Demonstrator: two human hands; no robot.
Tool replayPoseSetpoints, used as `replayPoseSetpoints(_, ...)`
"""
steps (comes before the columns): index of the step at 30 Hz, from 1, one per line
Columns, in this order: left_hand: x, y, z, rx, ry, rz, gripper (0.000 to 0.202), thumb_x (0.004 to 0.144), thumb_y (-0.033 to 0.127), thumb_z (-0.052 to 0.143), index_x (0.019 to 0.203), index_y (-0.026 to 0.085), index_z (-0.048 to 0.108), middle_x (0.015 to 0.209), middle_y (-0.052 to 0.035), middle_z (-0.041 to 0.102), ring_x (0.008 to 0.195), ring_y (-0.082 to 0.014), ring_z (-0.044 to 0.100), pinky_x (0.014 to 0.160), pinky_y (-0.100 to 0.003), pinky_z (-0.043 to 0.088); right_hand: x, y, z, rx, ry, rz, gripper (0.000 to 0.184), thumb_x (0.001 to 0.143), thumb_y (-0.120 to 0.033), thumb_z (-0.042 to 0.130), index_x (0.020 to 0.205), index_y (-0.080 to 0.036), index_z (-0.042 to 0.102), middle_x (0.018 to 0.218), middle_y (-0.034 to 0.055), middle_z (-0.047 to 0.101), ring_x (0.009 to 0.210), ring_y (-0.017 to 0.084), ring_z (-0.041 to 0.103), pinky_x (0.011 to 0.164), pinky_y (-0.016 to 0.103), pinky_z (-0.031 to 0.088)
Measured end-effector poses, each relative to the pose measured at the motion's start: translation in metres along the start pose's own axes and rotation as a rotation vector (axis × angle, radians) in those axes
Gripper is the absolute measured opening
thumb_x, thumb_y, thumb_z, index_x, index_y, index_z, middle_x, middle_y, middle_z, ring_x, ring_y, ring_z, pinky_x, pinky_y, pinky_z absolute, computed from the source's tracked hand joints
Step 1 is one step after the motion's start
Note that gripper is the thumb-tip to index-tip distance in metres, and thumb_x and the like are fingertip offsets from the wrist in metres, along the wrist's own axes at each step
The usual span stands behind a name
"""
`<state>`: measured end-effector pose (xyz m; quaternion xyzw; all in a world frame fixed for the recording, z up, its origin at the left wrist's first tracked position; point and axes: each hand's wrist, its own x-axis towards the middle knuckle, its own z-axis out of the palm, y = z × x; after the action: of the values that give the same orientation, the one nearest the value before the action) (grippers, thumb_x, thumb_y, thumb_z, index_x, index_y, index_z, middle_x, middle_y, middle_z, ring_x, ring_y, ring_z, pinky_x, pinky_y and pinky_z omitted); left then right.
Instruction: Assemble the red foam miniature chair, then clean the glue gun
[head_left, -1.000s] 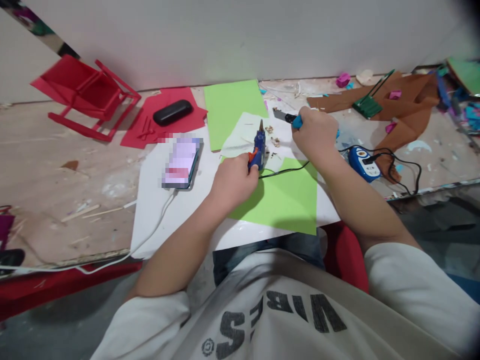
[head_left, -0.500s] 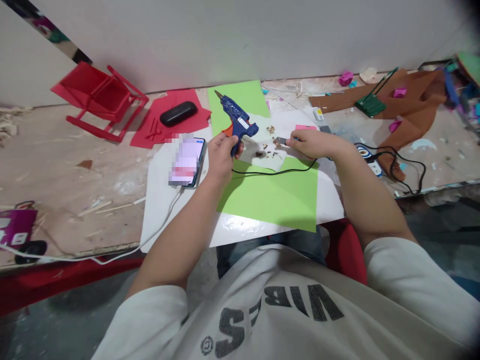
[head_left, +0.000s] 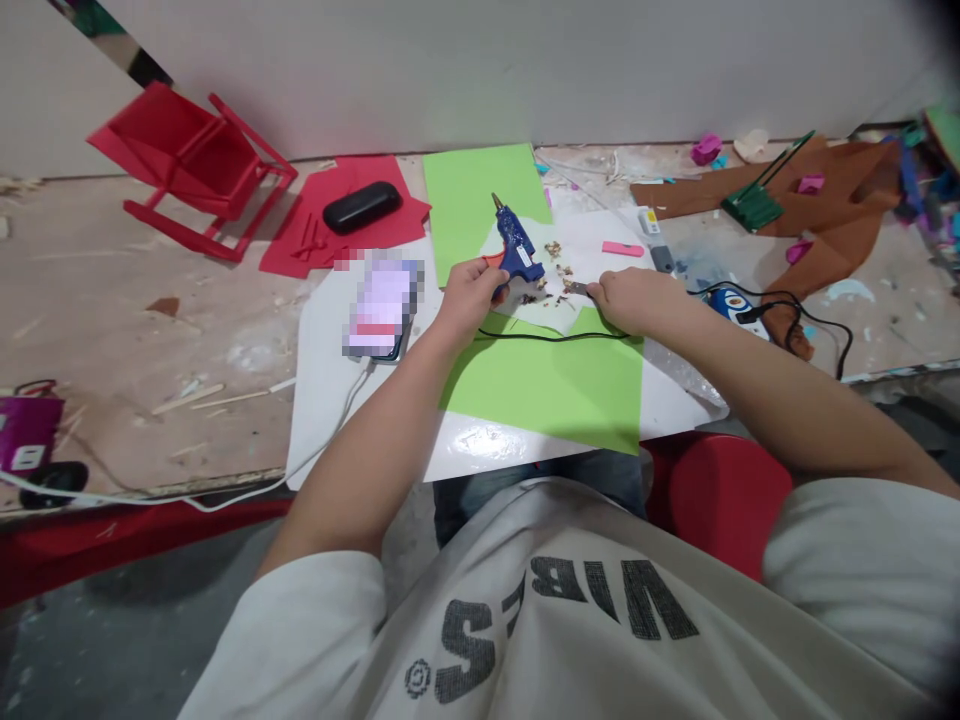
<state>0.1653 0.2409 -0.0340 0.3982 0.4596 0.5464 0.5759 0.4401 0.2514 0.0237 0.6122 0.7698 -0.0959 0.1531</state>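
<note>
My left hand (head_left: 474, 300) is wrapped round the handle of a blue hot glue gun (head_left: 517, 245) with an orange trigger. Its nozzle points up and away from me. A black cord (head_left: 555, 338) trails under it to the right. My right hand (head_left: 634, 300) is closed on a small flat grey blade-like tool (head_left: 577, 288), whose exact kind I cannot make out. The tool's tip is among small brown and dark crumbs (head_left: 553, 249), scattered on a white paper scrap (head_left: 551, 318) over a green sheet (head_left: 547, 390).
A lit phone (head_left: 381, 305) on a white cable lies left of my left hand. Further left stand a small red rocking chair (head_left: 199, 180) and a black case (head_left: 362, 207) on red sheet. Right are a pink strip (head_left: 622, 248), brown sheet (head_left: 832, 210) and a green piece (head_left: 754, 205).
The glue gun in my left hand has moved right and slightly down, closer to the crumbs. My right hand has shifted right with the grey tool, uncovering the pink strip. The view has shifted slightly.
</note>
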Motion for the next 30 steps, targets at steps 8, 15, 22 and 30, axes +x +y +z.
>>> replayPoseSetpoints(8, 0.004, -0.001, -0.002, 0.075, -0.001, 0.009, 0.037, 0.091, 0.02, 0.083, 0.064, 0.023, 0.057, 0.055, -0.0012, 0.06, 0.046, -0.0117, 0.046, 0.047, -0.027, 0.03, 0.004, 0.016, -0.005, 0.015, -0.072, -0.01, 0.071, 0.122, -0.065, 0.038, 0.135, -0.018, 0.089, 0.134, 0.0294, 0.086, 0.136, 0.048, 0.079, 0.117, 0.062, 0.06)
replayPoseSetpoints(15, 0.005, -0.006, -0.003, 0.099, -0.016, 0.025, 0.033, 0.09, 0.021, 0.08, 0.064, 0.023, 0.06, 0.054, -0.0014, 0.059, 0.046, -0.011, 0.042, 0.047, -0.028, 0.029, 0.002, 0.041, -0.021, 0.045, -0.13, -0.023, 0.061, 0.122, -0.052, 0.041, 0.126, -0.013, 0.088, 0.14, 0.0337, 0.084, 0.138, 0.05, 0.079, 0.118, 0.063, 0.06)
replayPoseSetpoints(22, -0.009, 0.008, 0.001, 0.023, -0.036, 0.152, 0.025, 0.086, 0.035, 0.081, 0.072, 0.024, 0.063, 0.063, -0.0036, 0.065, 0.055, -0.0143, 0.052, 0.053, -0.029, 0.04, -0.042, 0.064, -0.033, 0.64, 0.198, 0.112, 0.056, 0.117, -0.072, 0.061, 0.082, -0.028, 0.056, 0.064, 0.0044, 0.068, 0.062, 0.022, 0.064, 0.064, 0.036, 0.046)
replayPoseSetpoints(30, -0.072, 0.023, 0.042, -0.108, -0.123, 0.182, 0.059, 0.089, 0.076, 0.087, 0.102, 0.028, 0.056, 0.077, 0.002, 0.07, 0.055, -0.0137, 0.05, 0.052, -0.029, 0.036, -0.081, -0.049, 0.005, 1.69, 0.431, -0.126, 0.06, 0.06, -0.063, 0.114, 0.088, -0.025, 0.077, 0.061, -0.0071, 0.064, 0.048, 0.012, 0.052, 0.048, 0.028, 0.042)
